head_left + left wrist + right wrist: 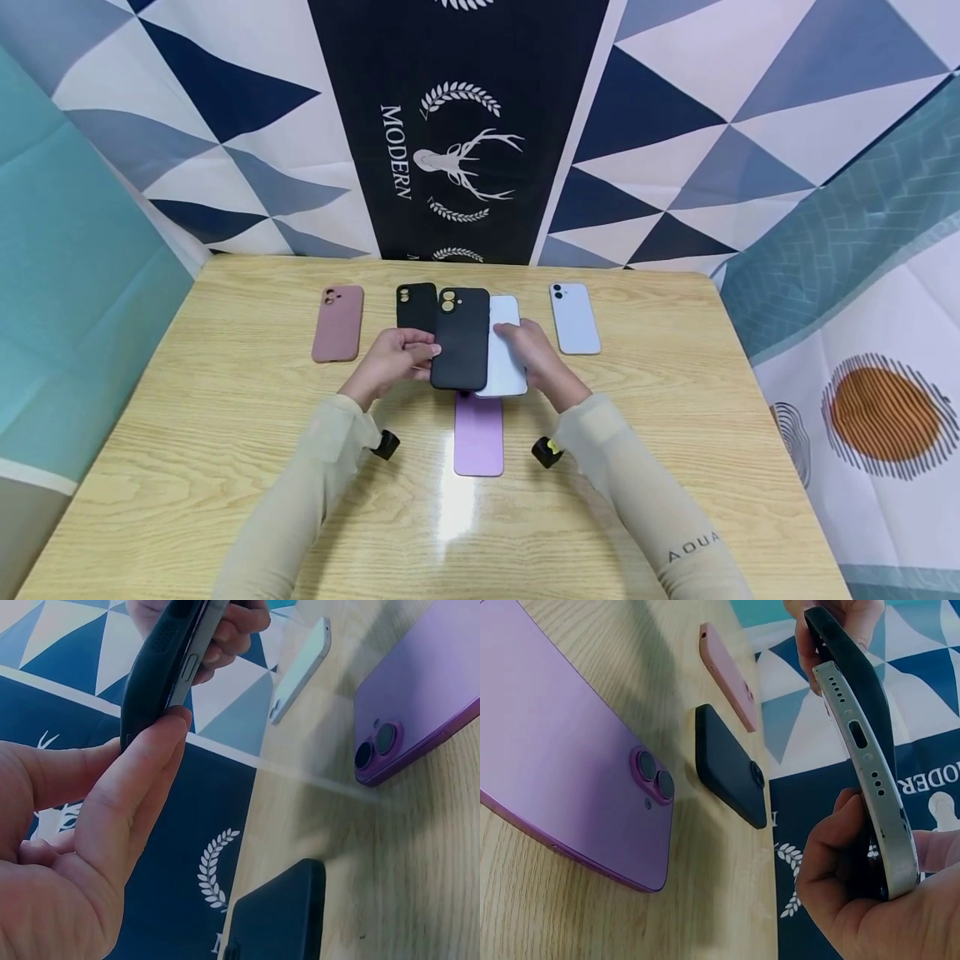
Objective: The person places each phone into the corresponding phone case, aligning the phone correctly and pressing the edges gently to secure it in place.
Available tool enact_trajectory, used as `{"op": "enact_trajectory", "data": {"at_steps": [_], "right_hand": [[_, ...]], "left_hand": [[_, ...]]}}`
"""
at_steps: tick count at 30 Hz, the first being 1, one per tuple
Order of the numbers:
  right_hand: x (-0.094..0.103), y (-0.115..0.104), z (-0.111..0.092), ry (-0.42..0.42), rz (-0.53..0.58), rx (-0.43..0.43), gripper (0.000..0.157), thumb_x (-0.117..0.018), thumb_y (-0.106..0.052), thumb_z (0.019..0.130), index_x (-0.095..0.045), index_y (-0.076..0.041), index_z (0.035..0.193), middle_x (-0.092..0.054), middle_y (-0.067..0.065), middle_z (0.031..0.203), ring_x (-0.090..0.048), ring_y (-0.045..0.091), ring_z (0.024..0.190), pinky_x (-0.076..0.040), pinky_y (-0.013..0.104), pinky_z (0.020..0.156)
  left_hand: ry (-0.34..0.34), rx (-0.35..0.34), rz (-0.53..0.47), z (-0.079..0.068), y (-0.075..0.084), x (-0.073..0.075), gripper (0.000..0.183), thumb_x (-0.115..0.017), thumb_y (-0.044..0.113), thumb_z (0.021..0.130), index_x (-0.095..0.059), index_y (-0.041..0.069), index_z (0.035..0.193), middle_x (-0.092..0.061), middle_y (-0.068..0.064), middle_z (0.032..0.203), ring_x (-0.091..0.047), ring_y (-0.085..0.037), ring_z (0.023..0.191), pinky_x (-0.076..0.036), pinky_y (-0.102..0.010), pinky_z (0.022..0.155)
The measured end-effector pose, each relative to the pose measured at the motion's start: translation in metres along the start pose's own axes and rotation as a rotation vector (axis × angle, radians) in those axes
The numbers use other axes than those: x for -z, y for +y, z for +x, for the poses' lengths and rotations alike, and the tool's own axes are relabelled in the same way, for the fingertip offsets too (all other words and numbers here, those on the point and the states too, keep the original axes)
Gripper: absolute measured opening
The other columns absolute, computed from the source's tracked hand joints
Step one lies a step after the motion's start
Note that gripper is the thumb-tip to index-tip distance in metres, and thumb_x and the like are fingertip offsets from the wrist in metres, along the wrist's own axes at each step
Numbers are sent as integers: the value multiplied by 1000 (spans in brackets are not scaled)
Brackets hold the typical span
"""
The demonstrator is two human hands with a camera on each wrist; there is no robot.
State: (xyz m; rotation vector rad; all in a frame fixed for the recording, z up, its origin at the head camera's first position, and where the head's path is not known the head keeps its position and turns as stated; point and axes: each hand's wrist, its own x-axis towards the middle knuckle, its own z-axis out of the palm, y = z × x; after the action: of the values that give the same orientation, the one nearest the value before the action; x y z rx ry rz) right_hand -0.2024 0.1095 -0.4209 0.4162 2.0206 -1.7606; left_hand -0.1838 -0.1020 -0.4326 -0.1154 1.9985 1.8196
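Note:
My left hand [396, 358] pinches a black phone case [461, 339] by its left edge, fingertips on its side. A silver-white phone [507, 358] is in my right hand [542, 358], thumb on its upper face. Both are held up over the table. From the right wrist, the phone's bottom edge [870, 765] with its charging port shows right beside the dark case [855, 660]; from the left wrist, the phone's side edge [196, 656] runs along the case [154, 671]. In the head view the case overlaps the phone's left part.
A purple phone [478, 437] lies on the wooden table [225, 433] below the hands. Behind the left hand is another black phone case [416, 305], with a pink phone case [337, 323] farther left. A pale blue phone [575, 318] lies at right. A patterned cloth hangs behind.

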Motion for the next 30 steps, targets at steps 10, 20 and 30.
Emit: {"op": "enact_trajectory", "data": {"at_steps": [10, 20, 30], "right_hand": [[-2, -3, 0, 31, 2, -25, 49, -46, -30, 93, -38, 1, 130, -47, 5, 99, -51, 10, 70, -48, 21, 61], [-1, -2, 0, -6, 25, -3, 49, -40, -38, 97, -42, 1, 126, -50, 1, 91, -54, 9, 66, -48, 20, 64], [-2, 0, 1, 8, 37, 40, 52, -40, -36, 97, -42, 5, 129, -52, 5, 97, -53, 9, 74, -47, 18, 68]], "left_hand": [[0, 11, 12, 1, 0, -6, 36, -57, 5, 91, -51, -11, 123, -62, -27, 114, -63, -10, 67, -58, -26, 67], [-19, -4, 1, 4, -3, -15, 34, -58, 5, 91, -53, -12, 119, -65, -25, 109, -64, -10, 66, -59, -27, 66], [-4, 12, 3, 7, -3, -28, 31, -59, 7, 91, -57, -10, 117, -67, -10, 91, -61, -9, 63, -58, -23, 63]]}}
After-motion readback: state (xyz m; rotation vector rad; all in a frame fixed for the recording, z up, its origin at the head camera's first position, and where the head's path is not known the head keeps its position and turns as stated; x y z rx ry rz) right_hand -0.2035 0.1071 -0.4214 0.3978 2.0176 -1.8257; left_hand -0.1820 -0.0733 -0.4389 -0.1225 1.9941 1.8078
